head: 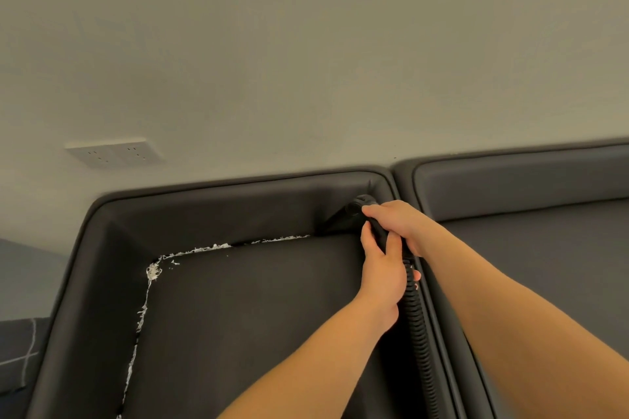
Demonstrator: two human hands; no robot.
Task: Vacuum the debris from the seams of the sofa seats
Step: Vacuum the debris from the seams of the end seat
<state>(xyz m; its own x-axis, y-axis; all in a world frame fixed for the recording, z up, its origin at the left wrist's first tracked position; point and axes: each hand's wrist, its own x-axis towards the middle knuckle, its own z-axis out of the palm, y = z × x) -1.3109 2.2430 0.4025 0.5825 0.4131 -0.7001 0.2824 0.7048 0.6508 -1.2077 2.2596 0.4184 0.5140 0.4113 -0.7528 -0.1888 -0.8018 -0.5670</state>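
Observation:
A dark grey sofa seat [258,316] fills the lower middle of the head view. White shredded debris [200,250] lies along its back seam and runs down the left seam [141,316]. A black vacuum nozzle [343,216] points into the seat's back right corner. My right hand [398,223] grips the top of the nozzle handle. My left hand [383,275] grips the handle just below it, where the black ribbed hose [418,323] begins. The hose runs down along the seat's right seam.
A second sofa seat [544,265] adjoins on the right, with padded backrests [218,214] behind both. A plain wall [306,61] rises behind, carrying a white socket plate [114,152]. At the left edge lies a dark cloth with white lines [20,354].

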